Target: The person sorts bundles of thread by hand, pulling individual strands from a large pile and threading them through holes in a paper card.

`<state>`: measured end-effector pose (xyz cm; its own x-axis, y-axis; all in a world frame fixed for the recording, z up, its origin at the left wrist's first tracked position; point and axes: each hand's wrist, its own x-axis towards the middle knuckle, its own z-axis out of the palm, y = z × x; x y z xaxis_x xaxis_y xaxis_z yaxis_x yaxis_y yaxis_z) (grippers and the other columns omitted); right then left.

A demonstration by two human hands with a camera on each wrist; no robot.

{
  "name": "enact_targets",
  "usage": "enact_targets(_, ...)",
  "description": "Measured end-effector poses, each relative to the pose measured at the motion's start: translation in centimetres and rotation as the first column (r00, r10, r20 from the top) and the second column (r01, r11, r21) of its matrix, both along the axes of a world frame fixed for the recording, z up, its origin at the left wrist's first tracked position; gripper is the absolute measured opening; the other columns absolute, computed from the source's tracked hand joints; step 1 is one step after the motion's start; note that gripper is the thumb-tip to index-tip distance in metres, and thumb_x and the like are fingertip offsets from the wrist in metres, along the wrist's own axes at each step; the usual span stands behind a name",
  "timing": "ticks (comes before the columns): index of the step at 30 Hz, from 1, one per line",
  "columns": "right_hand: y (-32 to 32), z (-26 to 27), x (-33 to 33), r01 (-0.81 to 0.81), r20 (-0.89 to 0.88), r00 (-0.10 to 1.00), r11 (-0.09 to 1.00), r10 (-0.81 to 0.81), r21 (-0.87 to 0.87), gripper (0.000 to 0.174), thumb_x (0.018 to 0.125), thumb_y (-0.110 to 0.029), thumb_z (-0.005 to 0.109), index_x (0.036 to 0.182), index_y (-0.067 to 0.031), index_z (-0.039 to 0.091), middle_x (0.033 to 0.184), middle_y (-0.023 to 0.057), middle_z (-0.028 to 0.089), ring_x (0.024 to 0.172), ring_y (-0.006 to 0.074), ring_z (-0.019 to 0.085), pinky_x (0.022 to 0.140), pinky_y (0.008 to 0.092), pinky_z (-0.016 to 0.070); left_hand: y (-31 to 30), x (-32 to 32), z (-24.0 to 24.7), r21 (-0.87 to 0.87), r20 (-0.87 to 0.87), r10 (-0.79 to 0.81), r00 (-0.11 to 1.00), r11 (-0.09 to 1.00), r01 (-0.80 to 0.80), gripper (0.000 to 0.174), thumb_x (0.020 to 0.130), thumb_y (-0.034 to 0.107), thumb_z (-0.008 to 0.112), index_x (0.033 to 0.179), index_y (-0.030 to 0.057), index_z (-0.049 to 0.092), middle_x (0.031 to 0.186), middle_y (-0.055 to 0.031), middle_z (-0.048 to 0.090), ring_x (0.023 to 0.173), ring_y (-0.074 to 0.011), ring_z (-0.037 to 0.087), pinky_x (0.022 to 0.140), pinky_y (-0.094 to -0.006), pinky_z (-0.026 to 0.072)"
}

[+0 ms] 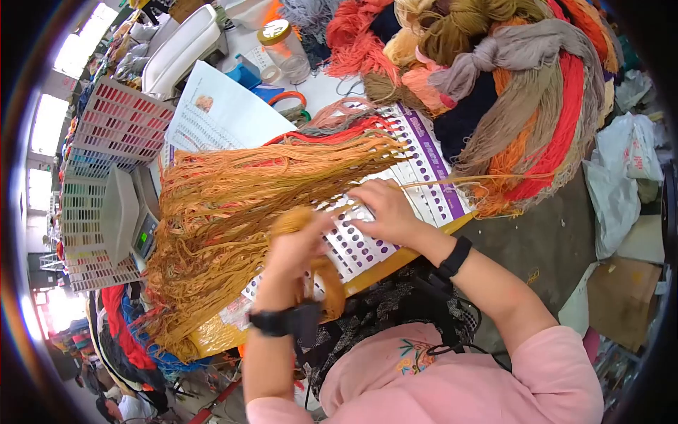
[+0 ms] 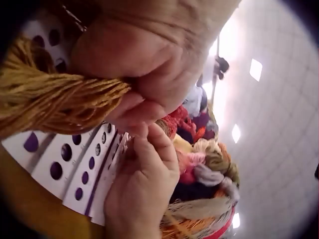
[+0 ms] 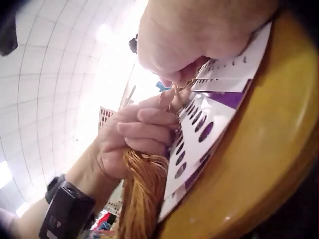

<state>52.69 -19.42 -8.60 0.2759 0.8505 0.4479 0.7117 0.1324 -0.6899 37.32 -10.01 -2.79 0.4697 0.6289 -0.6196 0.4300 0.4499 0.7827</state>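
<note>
My left hand (image 1: 293, 247) grips a skein of golden-brown thread (image 2: 60, 99), whose loose bundle hangs below the curled fingers (image 3: 144, 129) in the right wrist view. Close against it, my right hand (image 1: 387, 210) pinches a strand (image 3: 175, 95) of the same colour between thumb and forefinger. Both sets of fingertips meet over white cards (image 1: 364, 247) punched with rows of holes. From the right hand a tan strand (image 1: 445, 181) stretches rightward across the cards. Orange and brown threads (image 1: 261, 173) lie in long rows left of the hands, with ends at the card holes.
A big heap of coloured yarn skeins (image 1: 508, 92) fills the back right. Behind the threads are a printed sheet (image 1: 226, 113), a glass jar (image 1: 286, 53) and orange-handled scissors (image 1: 288, 97). A colour chart (image 1: 113, 127) and a scale (image 1: 141, 219) stand at left. The yellow table edge (image 1: 381, 277) is nearest me.
</note>
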Motion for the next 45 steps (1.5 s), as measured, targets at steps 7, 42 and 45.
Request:
enact_targets(7, -0.1, 0.4, -0.4, -0.012, 0.102, 0.994, 0.99, 0.027, -0.141, 0.041, 0.059, -0.023, 0.063, 0.093, -0.0055, 0.051, 0.087, 0.0077, 0.049, 0.085, 0.0239, 0.045, 0.075, 0.0343, 0.0312, 13.1, -32.7, 2.2, 0.265, 0.457, 0.495, 0.739, 0.717, -0.645, 0.021, 0.082, 0.016, 0.051, 0.093, -0.0006, 0.053, 0.069, -0.0008, 0.051, 0.042, -0.0016, 0.036, 0.039, -0.0121, 0.033)
enact_targets(42, -6.9, 8.9, -9.0, -0.386, -0.815, 0.577, 0.896, 0.05, -0.219, 0.01, 0.076, -0.008, 0.056, 0.074, 0.0021, 0.058, 0.068, 0.0018, 0.055, 0.056, 0.006, 0.052, 0.048, 0.0184, 0.0414, -12.3, -9.9, 5.1, -0.232, 0.619, 0.312, 0.72, 0.949, -0.212, 0.042, 0.09, 0.03, 0.03, 0.116, -0.0006, 0.038, 0.122, -0.0113, 0.04, 0.107, -0.0207, 0.045, 0.084, -0.0356, 0.0395)
enact_targets(45, -7.2, 10.6, -10.9, -0.487, -0.933, 0.359, 0.847, -0.03, -0.214, 0.008, 0.075, -0.008, 0.057, 0.076, 0.0001, 0.058, 0.062, 0.0019, 0.055, 0.049, 0.0056, 0.05, 0.043, 0.0166, 0.0381, -12.8, -9.6, 4.8, -0.185, 0.657, 0.195, 0.729, 0.978, -0.095, 0.045, 0.09, 0.03, 0.027, 0.122, -0.0012, 0.032, 0.122, -0.012, 0.038, 0.105, -0.0211, 0.044, 0.087, -0.0365, 0.0386)
